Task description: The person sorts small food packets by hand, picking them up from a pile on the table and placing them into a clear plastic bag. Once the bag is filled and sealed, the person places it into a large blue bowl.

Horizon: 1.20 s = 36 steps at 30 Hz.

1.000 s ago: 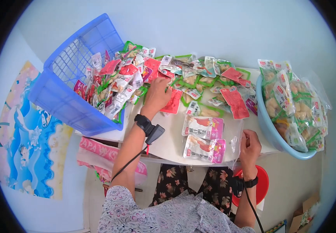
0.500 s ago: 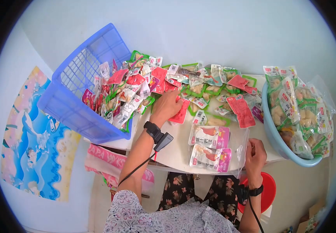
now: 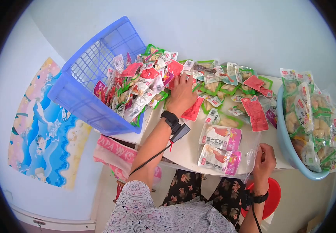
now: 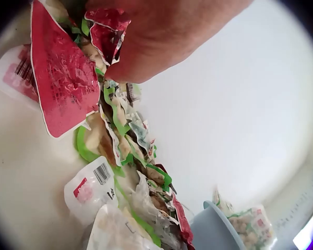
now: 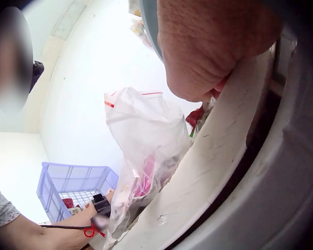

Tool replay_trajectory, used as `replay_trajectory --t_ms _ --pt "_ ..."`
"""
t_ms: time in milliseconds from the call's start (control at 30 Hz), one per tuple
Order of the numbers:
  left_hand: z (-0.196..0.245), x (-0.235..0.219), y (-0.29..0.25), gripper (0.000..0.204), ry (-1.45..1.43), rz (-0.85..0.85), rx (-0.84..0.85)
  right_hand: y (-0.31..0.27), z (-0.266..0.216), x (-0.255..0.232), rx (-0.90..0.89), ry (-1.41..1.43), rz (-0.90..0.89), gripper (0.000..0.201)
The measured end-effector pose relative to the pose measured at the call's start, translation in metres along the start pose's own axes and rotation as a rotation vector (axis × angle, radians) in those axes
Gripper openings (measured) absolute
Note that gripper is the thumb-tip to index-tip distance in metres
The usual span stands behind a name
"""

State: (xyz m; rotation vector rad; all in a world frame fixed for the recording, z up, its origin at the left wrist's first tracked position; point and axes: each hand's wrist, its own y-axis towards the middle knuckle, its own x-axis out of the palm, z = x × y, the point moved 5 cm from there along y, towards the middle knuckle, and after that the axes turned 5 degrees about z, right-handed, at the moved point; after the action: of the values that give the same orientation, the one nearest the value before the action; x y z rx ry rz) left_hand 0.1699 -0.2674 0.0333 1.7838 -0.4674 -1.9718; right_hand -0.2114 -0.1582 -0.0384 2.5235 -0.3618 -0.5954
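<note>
Desk (image 3: 191,149) seen from above is holding many sealed food packets. Blue basket (image 3: 98,99) is tilting at its left end, with a heap of packets (image 3: 142,95) spilling toward the middle; more packets are lying along the far edge. Light-blue basin (image 3: 286,141), full of bagged packets, is sitting at the right end.

Left hand (image 3: 182,95) is reaching into the heap beside the basket, its fingers lying apart over the packets. The left wrist view is showing what the head view is hiding: a small dark-red packet (image 4: 108,34) touching that hand, between thumb and fingers. A larger red packet (image 4: 62,78) is lying just beside it, and a white packet with a barcode (image 4: 92,188) is lying nearby.

Right hand (image 3: 264,159) is resting at the near edge, toward the right corner, its fingers loosely curled, with nothing visible in them. Clear bag (image 3: 251,155) is lying just beside it in the head view; the right wrist view is showing the bag's mouth rising, with red marks on it, apart from the hand. Two pink-and-white packets (image 3: 220,149) are lying near the front edge; whether they are inside the bag is hard to tell.

Only the head view is showing the sea-themed poster (image 3: 45,124) on the left wall, the pink towel (image 3: 115,153) and the red bucket (image 3: 271,198) below the desk.
</note>
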Motion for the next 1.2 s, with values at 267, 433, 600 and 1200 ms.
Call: replay_trajectory --t_ms 267,433,600,1200 --pt "-0.006 -0.028 -0.033 0.06 0.038 -0.116 -0.139 0.001 -0.003 0.0 0.0 0.009 -0.01 0.014" --pt "-0.031 -0.018 -0.043 0.081 -0.049 -0.195 -0.339 0.002 -0.005 0.0 -0.008 0.014 -0.03 0.014" --pt "-0.071 0.015 -0.038 0.081 -0.143 0.055 -0.299 0.003 -0.01 -0.002 -0.006 0.005 -0.023 0.014" --pt "0.047 0.061 0.024 0.059 -0.521 -0.207 0.043 0.003 -0.013 0.001 -0.025 -0.056 -0.044 0.013"
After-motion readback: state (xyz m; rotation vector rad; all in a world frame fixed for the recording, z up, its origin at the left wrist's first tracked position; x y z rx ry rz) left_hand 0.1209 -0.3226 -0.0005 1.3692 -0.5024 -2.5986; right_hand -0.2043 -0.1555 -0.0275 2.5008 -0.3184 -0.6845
